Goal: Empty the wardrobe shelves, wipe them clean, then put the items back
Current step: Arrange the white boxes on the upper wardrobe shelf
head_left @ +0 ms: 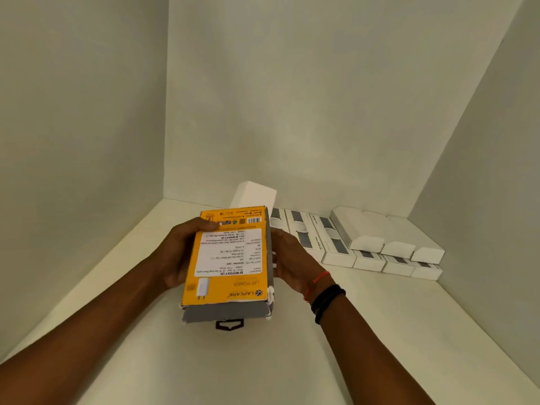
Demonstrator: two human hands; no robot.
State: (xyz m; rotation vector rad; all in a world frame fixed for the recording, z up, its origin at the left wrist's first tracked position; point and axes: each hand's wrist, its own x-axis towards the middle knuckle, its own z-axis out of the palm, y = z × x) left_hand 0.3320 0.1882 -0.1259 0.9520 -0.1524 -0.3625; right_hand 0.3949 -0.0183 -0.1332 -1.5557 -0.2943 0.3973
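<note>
Fingers: both hands clamp one yellow charger box (230, 255) by its long sides; left hand (181, 252) has the thumb laid over the printed top face, right hand (292, 258) presses flat on the grey side panel.
Charger box: held level above the wardrobe shelf (380, 331) at centre frame, label up, its black hang tab pointing toward the camera; it does not touch the shelf.
White boxes (365, 244): a tidy double-layer stack in the right rear corner of the shelf, several showing grey printed panels, three plain ones lying on top.
Tall white box (257, 194): stands at the back wall, partly hidden behind the charger box, just left of the stack.
Wrist: red thread and black bands on the right arm, lower right of centre.
Shelf state: the left half and the foreground lie bare and look clean; no cloth is in view.
Progress: either removal or return fits this frame; the neat stack and bare clean board suggest items going back.
Left to do: set the charger box down, and any further items outside the frame.
</note>
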